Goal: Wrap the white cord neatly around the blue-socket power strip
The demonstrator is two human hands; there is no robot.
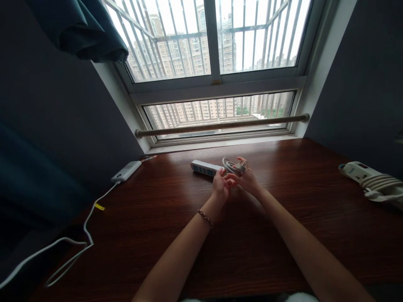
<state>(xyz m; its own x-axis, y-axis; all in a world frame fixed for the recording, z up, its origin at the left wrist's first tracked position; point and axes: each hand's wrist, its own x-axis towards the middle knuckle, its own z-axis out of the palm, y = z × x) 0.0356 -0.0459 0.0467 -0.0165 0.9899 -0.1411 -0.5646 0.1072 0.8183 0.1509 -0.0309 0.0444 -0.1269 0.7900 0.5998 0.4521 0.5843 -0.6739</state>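
A white power strip (206,167) with blue-toned sockets lies on the brown wooden tabletop (176,218), pointing to the left. My left hand (221,184) is closed at the strip's right end, where the cord begins. Just right of it, my right hand (247,178) grips the coiled grey-white cord (231,167) near its plug (241,167). The two hands touch or nearly touch, and the fingers hide part of the cord. A braided bracelet (205,217) circles my left wrist.
At the right edge lies another power strip (360,171) with its cord wound around it. A white power strip (126,171) sits at the left edge, its cable (90,218) trailing off toward me. Behind the table, a rail (220,126) crosses the window.
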